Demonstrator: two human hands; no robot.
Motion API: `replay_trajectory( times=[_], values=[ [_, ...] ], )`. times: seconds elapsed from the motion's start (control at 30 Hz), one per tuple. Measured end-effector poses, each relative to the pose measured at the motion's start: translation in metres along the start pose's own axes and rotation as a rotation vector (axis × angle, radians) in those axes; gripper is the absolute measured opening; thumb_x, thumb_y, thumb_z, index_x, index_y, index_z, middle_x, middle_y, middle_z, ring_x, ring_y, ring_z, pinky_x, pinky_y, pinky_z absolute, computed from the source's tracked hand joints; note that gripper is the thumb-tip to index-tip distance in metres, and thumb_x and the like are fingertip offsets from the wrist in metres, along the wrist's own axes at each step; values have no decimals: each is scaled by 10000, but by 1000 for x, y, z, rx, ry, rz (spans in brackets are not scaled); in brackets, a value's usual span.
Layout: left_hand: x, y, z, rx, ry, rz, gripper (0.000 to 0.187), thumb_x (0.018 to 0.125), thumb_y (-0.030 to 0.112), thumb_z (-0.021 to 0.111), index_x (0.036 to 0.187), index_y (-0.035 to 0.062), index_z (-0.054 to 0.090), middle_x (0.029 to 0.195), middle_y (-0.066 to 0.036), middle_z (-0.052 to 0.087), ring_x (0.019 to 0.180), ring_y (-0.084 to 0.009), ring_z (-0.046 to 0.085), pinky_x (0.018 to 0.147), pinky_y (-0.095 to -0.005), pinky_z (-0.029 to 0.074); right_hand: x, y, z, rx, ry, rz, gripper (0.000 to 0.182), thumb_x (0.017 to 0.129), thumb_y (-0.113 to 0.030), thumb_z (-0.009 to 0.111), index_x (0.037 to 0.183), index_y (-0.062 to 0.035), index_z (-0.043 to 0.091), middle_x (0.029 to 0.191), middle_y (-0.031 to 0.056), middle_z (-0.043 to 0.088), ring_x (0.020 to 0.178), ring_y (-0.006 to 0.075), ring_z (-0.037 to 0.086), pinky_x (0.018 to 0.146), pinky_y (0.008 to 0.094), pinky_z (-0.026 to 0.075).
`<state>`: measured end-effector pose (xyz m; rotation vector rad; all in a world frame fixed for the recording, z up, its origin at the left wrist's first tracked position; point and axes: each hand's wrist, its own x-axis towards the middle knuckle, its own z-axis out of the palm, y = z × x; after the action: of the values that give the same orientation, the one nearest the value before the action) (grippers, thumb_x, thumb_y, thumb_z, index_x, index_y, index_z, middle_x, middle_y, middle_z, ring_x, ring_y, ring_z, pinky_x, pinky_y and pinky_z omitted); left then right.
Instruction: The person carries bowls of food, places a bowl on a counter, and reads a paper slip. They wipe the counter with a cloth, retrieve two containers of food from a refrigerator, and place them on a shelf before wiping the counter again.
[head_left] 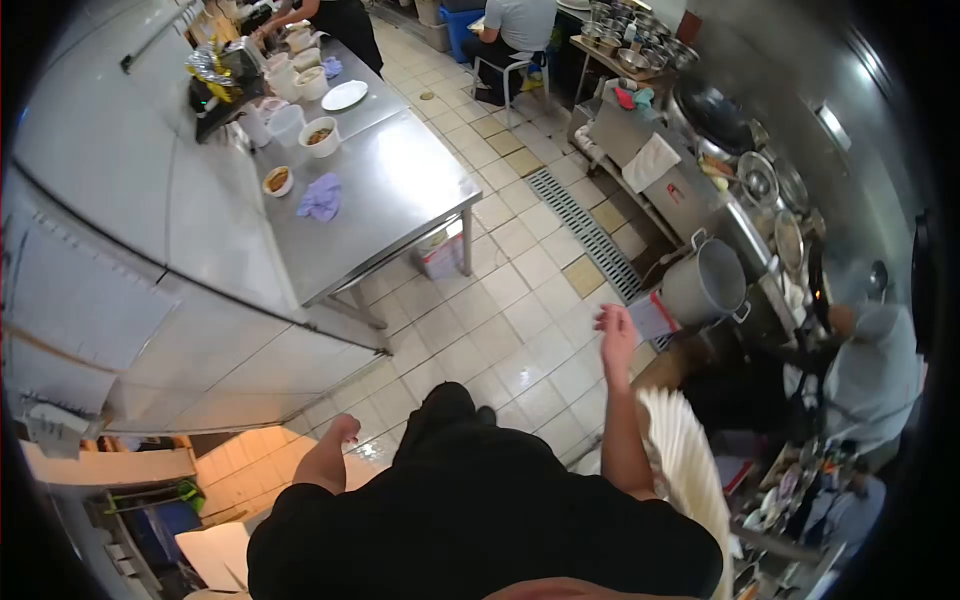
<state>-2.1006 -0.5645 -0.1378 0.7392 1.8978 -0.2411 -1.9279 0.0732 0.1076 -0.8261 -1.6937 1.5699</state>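
Observation:
My right hand (pixel 616 340) is raised in front of me over the tiled floor, its fingers loosely bent and apart, holding nothing that I can see. It is nearest to a large grey metal pot (pixel 704 280) with loop handles, which stands to its right. Low at my left side, my left hand (pixel 345 430) hangs near the end of a white wall; its fingers are mostly hidden. Ahead on the left is a steel table (pixel 400 190). On it are a purple cloth (pixel 320 198), a small bowl of food (pixel 278 181), a white tub of food (pixel 319 137) and a white plate (pixel 345 96).
A floor drain grate (pixel 585 235) runs along the tiled aisle (pixel 480 310). To the right, a person in a light shirt (pixel 868 375) stands by the stoves and a wok (pixel 710 115). Another person sits on a white stool (pixel 510 85) at the back. Pleated cream material (pixel 685 450) lies beside my right arm.

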Motion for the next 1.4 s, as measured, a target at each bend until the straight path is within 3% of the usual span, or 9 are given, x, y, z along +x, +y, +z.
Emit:
replay_trajectory(
  times=[0.4, 0.73, 0.9, 1.03, 1.1, 1.17, 1.2, 1.27, 1.4],
  values=[
    [177, 264, -532, -722, 659, 509, 182, 805, 81, 406, 852, 46, 578, 798, -178, 615, 791, -345, 592, 694, -409, 461, 203, 222, -37, -1009, -749, 580, 336, 838, -349, 563, 747, -32, 627, 618, 77, 566, 547, 148, 533, 492, 305, 434],
    [352, 245, -846, -1037, 1090, 110, 194, 808, 67, 421, 967, 69, 532, 837, -211, 623, 843, -355, 612, 722, -422, 467, 310, 240, -110, -970, -386, 1209, 275, 769, -286, 589, 833, -18, 591, 711, 165, 608, 664, 270, 601, 581, 417, 468],
    [493, 195, -784, -902, 650, -494, 458, 760, 172, 520, 1179, -2, 461, 1146, -236, 570, 1027, -375, 571, 863, -435, 460, 526, 308, -87, -1163, -748, 855, 254, 734, -248, 602, 882, -42, 579, 722, 170, 597, 676, 308, 596, 598, 441, 475],
    [476, 216, -766, -1003, 524, -488, 398, 750, 143, 519, 1098, -47, 556, 1134, -272, 561, 1025, -384, 576, 871, -427, 475, 762, 315, 5, -1568, -935, -458, 197, 758, -238, 585, 835, -57, 570, 711, 149, 580, 661, 312, 583, 606, 443, 470],
    [436, 232, -799, -1054, 337, -331, 316, 743, 125, 521, 986, -46, 630, 1087, -276, 581, 1001, -390, 586, 837, -431, 493, 882, 360, 64, -1020, -684, -12, 228, 854, -266, 493, 742, -79, 558, 693, 103, 588, 633, 258, 573, 581, 424, 455],
    [503, 202, -741, -860, 518, -299, 219, 723, 114, 544, 818, -40, 667, 967, -251, 628, 863, -397, 623, 765, -443, 512, 963, 205, 209, -1199, -914, 76, 117, 838, -169, 529, 829, -58, 563, 752, 142, 602, 649, 298, 576, 609, 415, 463],
    [482, 200, -762, -506, 447, -168, 222, 730, 119, 537, 811, -45, 663, 935, -254, 631, 827, -384, 631, 755, -441, 511, 1020, 208, 239, -1186, -723, -822, 200, 886, -219, 484, 821, -59, 583, 758, 95, 608, 641, 217, 556, 597, 357, 442],
    [481, 192, -786, -489, 370, -171, 233, 741, 133, 525, 802, -48, 658, 880, -258, 635, 781, -358, 642, 736, -440, 510, 1045, 13, 363, -510, -443, -130, 230, 910, -257, 497, 903, -60, 617, 782, 56, 604, 702, 164, 545, 632, 302, 432],
    [538, 116, -807, -617, 283, -182, 261, 760, 175, 506, 802, -32, 659, 801, -258, 633, 748, -330, 650, 704, -439, 503, 1073, -278, 452, -22, -151, -1139, 392, 848, -328, 533, 1163, -98, 488, 1046, 124, 549, 934, 279, 539, 811, 402, 446]
  ],
)
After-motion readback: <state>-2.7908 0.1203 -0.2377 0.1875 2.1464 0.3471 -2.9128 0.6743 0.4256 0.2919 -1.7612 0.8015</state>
